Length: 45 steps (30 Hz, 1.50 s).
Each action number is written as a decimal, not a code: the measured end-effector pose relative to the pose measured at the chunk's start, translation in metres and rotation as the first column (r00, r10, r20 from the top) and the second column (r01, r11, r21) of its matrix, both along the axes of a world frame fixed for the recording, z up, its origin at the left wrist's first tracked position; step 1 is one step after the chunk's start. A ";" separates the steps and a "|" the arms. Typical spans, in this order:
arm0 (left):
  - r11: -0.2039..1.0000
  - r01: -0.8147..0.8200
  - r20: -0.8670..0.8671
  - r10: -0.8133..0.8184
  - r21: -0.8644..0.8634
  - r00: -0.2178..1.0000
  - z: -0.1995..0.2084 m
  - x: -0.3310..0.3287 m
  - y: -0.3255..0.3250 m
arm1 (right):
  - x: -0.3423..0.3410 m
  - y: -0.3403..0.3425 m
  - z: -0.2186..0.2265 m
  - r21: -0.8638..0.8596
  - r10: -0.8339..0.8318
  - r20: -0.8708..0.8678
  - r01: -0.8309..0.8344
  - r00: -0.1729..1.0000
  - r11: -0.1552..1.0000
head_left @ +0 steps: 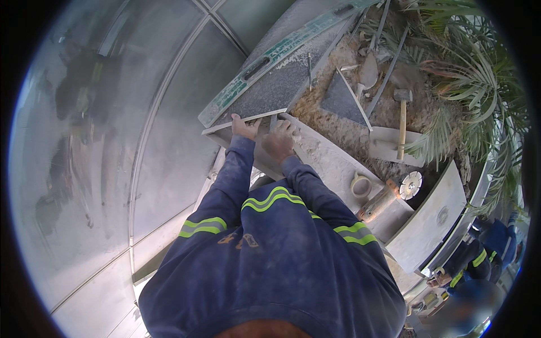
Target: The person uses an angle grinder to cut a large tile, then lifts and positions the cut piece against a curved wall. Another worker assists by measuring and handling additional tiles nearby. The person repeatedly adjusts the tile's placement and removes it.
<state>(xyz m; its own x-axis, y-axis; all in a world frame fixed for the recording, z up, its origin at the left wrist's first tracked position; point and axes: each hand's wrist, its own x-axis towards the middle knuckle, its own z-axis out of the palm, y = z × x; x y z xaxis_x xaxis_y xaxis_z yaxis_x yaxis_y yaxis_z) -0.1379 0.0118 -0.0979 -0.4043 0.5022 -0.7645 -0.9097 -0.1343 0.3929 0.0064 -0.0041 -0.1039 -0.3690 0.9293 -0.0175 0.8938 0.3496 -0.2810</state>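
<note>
A dark grey speckled stone slab (262, 97) with a pale front edge lies ahead of me on a dusty ledge. My left hand (244, 128) is at that edge, fingers apart and touching its underside. Close beside it, my right hand (279, 141) is curled closed around a narrow flat grey strip (273, 121), whose end shows by the slab's corner. The rest of the strip is hidden by the hand. On top of the slab rests a long green spirit level (282, 49), running away from me along the glass side. A thin metal rod (309, 70) lies near the slab's right edge.
Glass panels (169, 107) stand at left. On the soil at right are a triangular stone offcut (342, 100), a trowel (369, 72), a hammer (402, 121) and palm fronds (479, 96). Nearer lie a cup (360, 185), an angle grinder (380, 204) and a pale slab (426, 222). A co-worker (479, 253) is lower right.
</note>
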 end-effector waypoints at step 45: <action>0.997 -0.034 0.036 0.036 -0.070 0.999 -0.010 -0.005 0.003 | 0.160 -0.076 0.076 -0.327 0.060 -0.061 -0.076 0.996 0.942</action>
